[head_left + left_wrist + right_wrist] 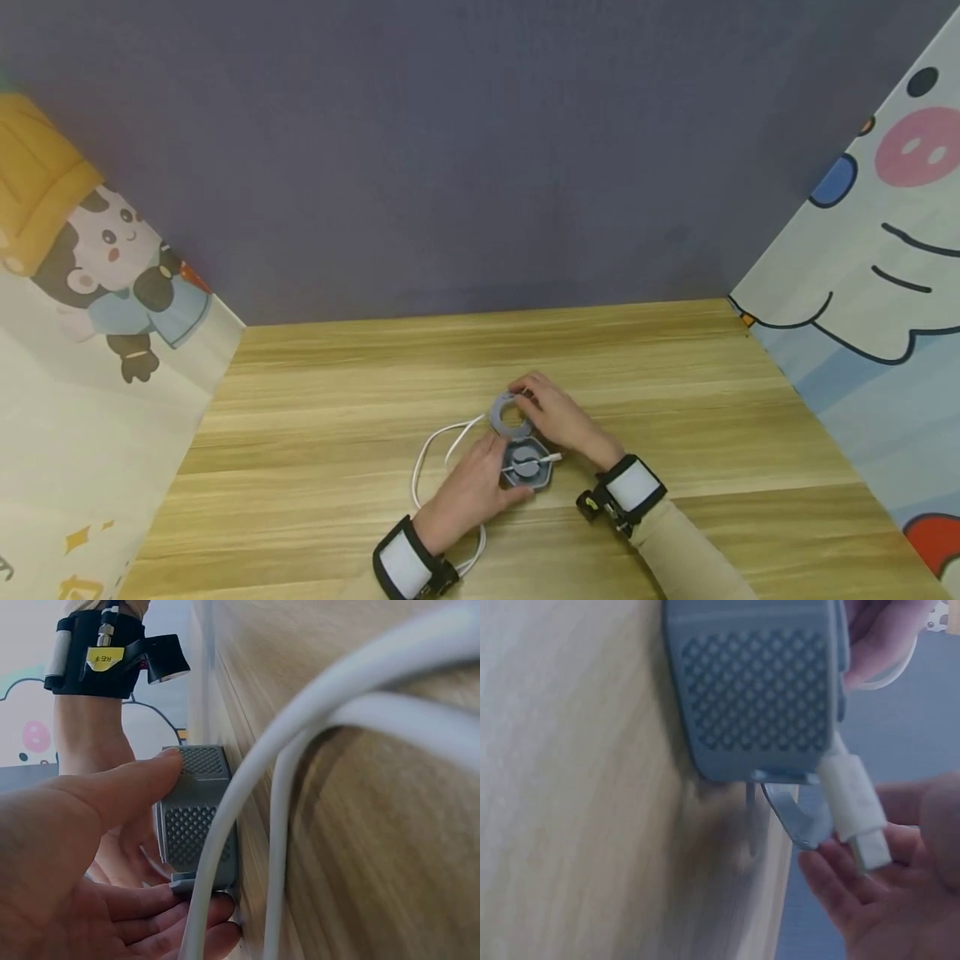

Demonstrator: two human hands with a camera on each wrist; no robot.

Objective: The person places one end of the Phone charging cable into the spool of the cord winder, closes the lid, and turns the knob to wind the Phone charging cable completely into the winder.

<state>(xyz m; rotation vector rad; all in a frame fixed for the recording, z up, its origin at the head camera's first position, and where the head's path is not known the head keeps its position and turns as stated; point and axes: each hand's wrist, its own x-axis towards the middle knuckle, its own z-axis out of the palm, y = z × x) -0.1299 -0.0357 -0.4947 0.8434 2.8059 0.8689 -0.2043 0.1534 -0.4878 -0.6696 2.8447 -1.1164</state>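
Observation:
A grey hexagonal cable winder case [527,477] with dimpled sides stands on the wooden table, its ring-shaped lid [498,422] swung up at the far side. My left hand [472,490] grips the case, thumb on the near side and fingers on the far side, as the left wrist view shows. With fingers and thumb, my right hand [558,418] holds the lid's right edge. A white cable [251,761] runs across the round hub inside the case. Its plug [853,796] sticks out past the right side of the case.
Loose loops of the white cable lie on the table [315,467] left of the case and under my left wrist. A dark grey panel [480,167] rises behind the table. Cartoon-printed panels [862,392] stand at both sides.

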